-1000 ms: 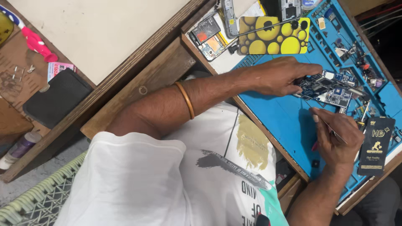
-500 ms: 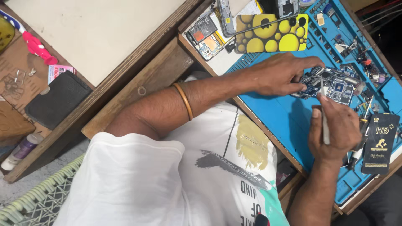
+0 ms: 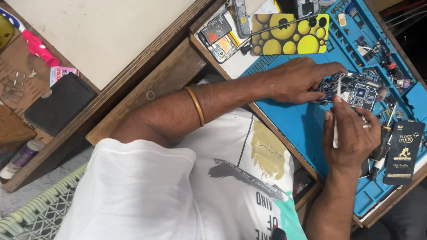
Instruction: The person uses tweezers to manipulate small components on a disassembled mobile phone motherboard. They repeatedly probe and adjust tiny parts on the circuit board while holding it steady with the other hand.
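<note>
Since the earlier frame, the right hand [image 3: 351,133] has turned its thin white tool [image 3: 336,113] upright, tip now on the circuit board [image 3: 356,89]. Its fingers are closed around that tool. At upper right of the frame, the left hand [image 3: 298,80] pinches the board's edge over the blue mat [image 3: 289,124]. A slipping tip could scrape the board's tiny components.

Free room: bare blue mat [image 3: 289,120] along its near edge, between the forearms.
Blocked far edge: yellow-spotted phone cover [image 3: 289,33], phone parts [image 3: 218,35].
Blocked right side: small parts trays [image 3: 378,49], black card [image 3: 404,151].
Centre: circuit board [image 3: 356,89] under both hands.
</note>
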